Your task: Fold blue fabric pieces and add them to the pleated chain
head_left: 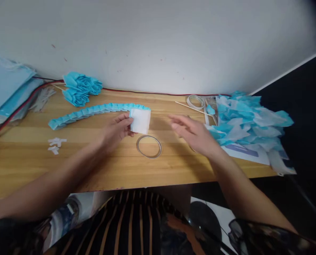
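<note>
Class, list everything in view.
wall: one, white, back
wooden table: one, brown, middle
square sheet: one, white, centre
pleated strip: one, blue, centre-left
folded flowers: about three, blue, back left
small scraps: several, white, left
thin ring: one, grey, centre
tape roll: one, white, back right
thin sticks: at least two, pale, back
crumpled heap: one, blue-white, right
flat stack: one, pale blue, far left
cable: one, red-black, along wall
striped garment: one, black-tan, bottom
left hand: one, holding square sheet
right hand: one, above table

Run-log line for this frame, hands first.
left hand: holding white square | right hand: open, seemingly empty | hoop: on table | blue folded strip: on table
</note>
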`<state>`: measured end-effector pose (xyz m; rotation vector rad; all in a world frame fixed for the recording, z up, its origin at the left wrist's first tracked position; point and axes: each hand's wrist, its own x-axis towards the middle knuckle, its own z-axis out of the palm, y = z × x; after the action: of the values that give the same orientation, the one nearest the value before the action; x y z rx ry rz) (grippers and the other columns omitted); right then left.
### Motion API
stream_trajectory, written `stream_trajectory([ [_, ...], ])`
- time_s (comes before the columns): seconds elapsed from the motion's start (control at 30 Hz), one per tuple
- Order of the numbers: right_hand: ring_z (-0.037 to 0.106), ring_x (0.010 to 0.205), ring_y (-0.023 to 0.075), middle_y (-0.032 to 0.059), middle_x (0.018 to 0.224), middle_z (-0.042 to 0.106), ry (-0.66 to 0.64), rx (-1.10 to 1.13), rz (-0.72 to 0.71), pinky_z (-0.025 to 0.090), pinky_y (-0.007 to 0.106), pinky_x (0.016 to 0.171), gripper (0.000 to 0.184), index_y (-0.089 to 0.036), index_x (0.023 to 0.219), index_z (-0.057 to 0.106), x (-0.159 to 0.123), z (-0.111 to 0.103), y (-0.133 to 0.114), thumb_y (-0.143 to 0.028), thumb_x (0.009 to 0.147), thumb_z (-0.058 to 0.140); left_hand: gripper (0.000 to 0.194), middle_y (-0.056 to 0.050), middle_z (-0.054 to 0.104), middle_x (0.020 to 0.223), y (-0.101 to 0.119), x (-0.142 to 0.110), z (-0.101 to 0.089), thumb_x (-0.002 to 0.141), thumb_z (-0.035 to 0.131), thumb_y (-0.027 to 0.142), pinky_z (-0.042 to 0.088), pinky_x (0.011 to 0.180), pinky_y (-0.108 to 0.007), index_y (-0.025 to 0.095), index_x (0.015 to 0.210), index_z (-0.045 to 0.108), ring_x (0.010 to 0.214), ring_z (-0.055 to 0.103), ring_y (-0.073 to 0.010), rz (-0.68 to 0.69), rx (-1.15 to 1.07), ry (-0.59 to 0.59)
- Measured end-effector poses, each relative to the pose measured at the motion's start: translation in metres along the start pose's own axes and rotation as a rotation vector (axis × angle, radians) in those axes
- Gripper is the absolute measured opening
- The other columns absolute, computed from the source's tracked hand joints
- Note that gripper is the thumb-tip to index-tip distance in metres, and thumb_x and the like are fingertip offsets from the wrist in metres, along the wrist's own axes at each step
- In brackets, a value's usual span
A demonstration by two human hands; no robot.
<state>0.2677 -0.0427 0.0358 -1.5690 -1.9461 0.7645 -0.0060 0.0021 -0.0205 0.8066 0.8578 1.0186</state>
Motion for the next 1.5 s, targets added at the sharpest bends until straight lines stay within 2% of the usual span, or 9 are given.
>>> stream_trajectory([
  [0.17,0.07,0.109,0.024,0.0095,0.122,0.074,-0.231,0.502,-0.048,0.058,0.038,0.086,0.049,-0.022,0.13,0.063,0.039,0.054,-0.018,-0.049,0.09,0.068,0.027,0.001,0.061,0.075,-0.002,0.002,-0.003,0.074,0.085,0.031,0.055,0.056,-0.022,0.015,0.083,0.065,0.063,0.058,-0.0097,0.138,0.13,-0.009],
  [0.4,0.067,0.089,0.0182,0.0047,0.104,0.074,-0.201,0.738,0.059,0.054,0.032,0.076,0.041,-0.022,0.113,0.07,0.06,0.072,-0.017,-0.045,0.08,0.08,0.042,-0.001,0.07,0.086,-0.006,0.005,-0.006,0.074,0.087,0.036,0.061,0.062,-0.026,0.017,0.1,0.06,0.074,0.066,-0.0136,0.17,0.174,-0.065],
  [0.53,0.065,0.077,0.0158,0.0027,0.087,0.073,-0.15,0.8,0.08,0.053,0.032,0.075,0.032,-0.019,0.091,0.075,0.059,0.08,-0.011,-0.047,0.076,0.081,0.043,-0.001,0.07,0.088,-0.007,0.008,-0.008,0.073,0.089,0.037,0.061,0.063,-0.028,0.018,0.095,0.057,0.069,0.067,-0.0122,0.143,0.191,-0.124],
  [0.67,0.058,0.066,0.0134,-0.0007,0.074,0.067,-0.014,0.732,0.064,0.049,0.029,0.066,0.029,-0.018,0.081,0.072,0.056,0.083,-0.006,-0.047,0.077,0.076,0.04,0.0,0.069,0.084,-0.005,0.007,-0.009,0.075,0.087,0.036,0.058,0.062,-0.025,0.018,0.098,0.061,0.071,0.068,-0.0131,0.142,0.238,-0.143],
  [0.8,0.054,0.061,0.0131,-0.0023,0.066,0.062,0.153,0.487,-0.011,0.044,0.028,0.059,0.023,-0.02,0.073,0.064,0.05,0.079,-0.006,-0.041,0.082,0.069,0.031,0.001,0.067,0.079,-0.005,0.003,-0.008,0.08,0.081,0.038,0.053,0.06,-0.024,0.018,0.095,0.064,0.066,0.062,-0.0111,0.198,0.264,-0.048],
  [1.0,0.066,0.072,0.0175,0.0022,0.077,0.073,0.418,-0.053,-0.48,0.049,0.031,0.067,0.011,-0.022,0.082,0.066,0.041,0.083,-0.012,-0.025,0.093,0.067,0.025,0.0,0.068,0.081,-0.007,-0.001,-0.003,0.078,0.08,0.035,0.048,0.062,-0.023,0.018,0.087,0.064,0.068,0.059,-0.0104,0.29,0.45,-0.034],
  [1.1,0.07,0.08,0.0183,0.0036,0.089,0.079,0.419,-0.15,-0.675,0.053,0.032,0.073,0.009,-0.023,0.09,0.066,0.04,0.085,-0.014,-0.021,0.098,0.062,0.024,-0.001,0.07,0.083,-0.01,-0.004,0.0,0.077,0.078,0.033,0.05,0.067,-0.024,0.018,0.089,0.065,0.074,0.063,-0.0127,0.314,0.523,-0.028],
  [1.23,0.072,0.089,0.022,0.007,0.099,0.08,0.385,-0.261,-0.803,0.055,0.036,0.078,0.007,-0.022,0.102,0.068,0.039,0.082,-0.017,-0.022,0.097,0.063,0.014,-0.001,0.071,0.08,-0.009,-0.007,0.001,0.081,0.07,0.03,0.05,0.068,-0.025,0.018,0.088,0.068,0.072,0.062,-0.012,0.366,0.533,0.01],
  [1.5,0.073,0.098,0.0246,0.0096,0.111,0.079,0.286,-0.14,-0.802,0.055,0.039,0.084,0.035,-0.019,0.127,0.065,0.036,0.073,-0.017,-0.039,0.104,0.048,0.016,0.0,0.073,0.079,0.0,-0.011,0.005,0.083,0.073,0.032,0.058,0.071,-0.027,0.018,0.088,0.069,0.069,0.068,-0.0132,0.165,0.326,-0.062],
])
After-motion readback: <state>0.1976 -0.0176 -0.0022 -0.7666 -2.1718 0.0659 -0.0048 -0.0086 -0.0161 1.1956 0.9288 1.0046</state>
